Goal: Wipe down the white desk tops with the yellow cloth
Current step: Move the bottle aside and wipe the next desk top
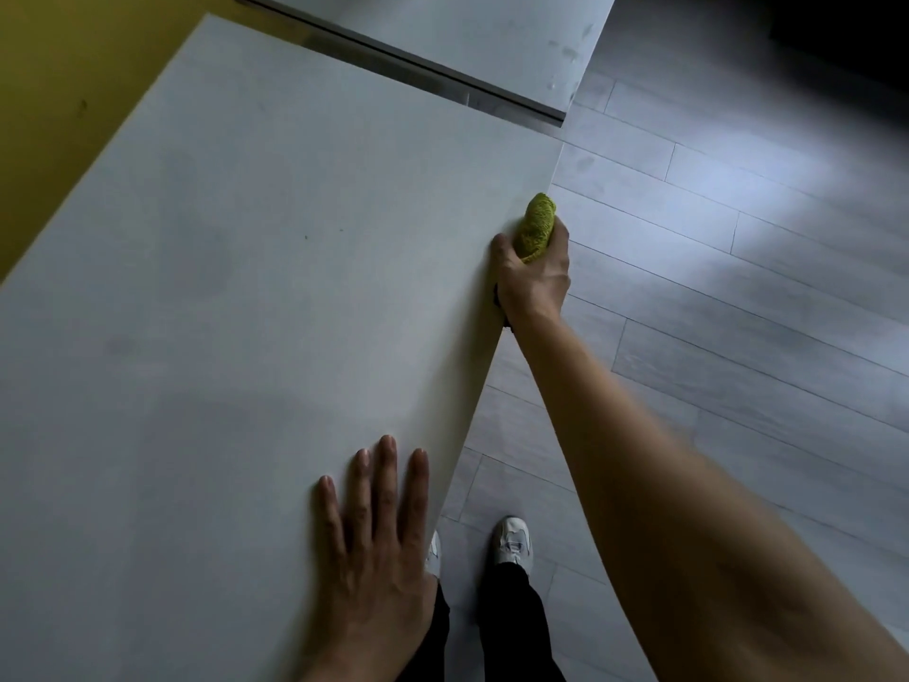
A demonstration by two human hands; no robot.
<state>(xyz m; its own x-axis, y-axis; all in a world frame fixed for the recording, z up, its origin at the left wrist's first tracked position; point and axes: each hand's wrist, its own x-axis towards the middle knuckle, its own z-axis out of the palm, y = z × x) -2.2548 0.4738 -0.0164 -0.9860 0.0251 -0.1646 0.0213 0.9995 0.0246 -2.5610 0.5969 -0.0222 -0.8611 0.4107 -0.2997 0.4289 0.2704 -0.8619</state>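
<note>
A large white desk top (pixel 236 248) fills the left and middle of the head view. My right hand (pixel 533 280) grips the bunched yellow cloth (pixel 537 227) against the desk's right edge, thumb on the top surface, fingers wrapped over the side. My left hand (pixel 376 529) lies flat on the desk near the front right edge, fingers spread and holding nothing. A second white desk top (pixel 467 32) lies beyond a metal strip (pixel 408 66), with a few smudges near its right edge.
A yellow wall (pixel 74 91) borders the desk on the left. Grey plank flooring (pixel 738 238) runs along the right. My white shoes (pixel 511 539) and dark trousers stand beside the desk edge. Faint marks and small specks show on the near desk.
</note>
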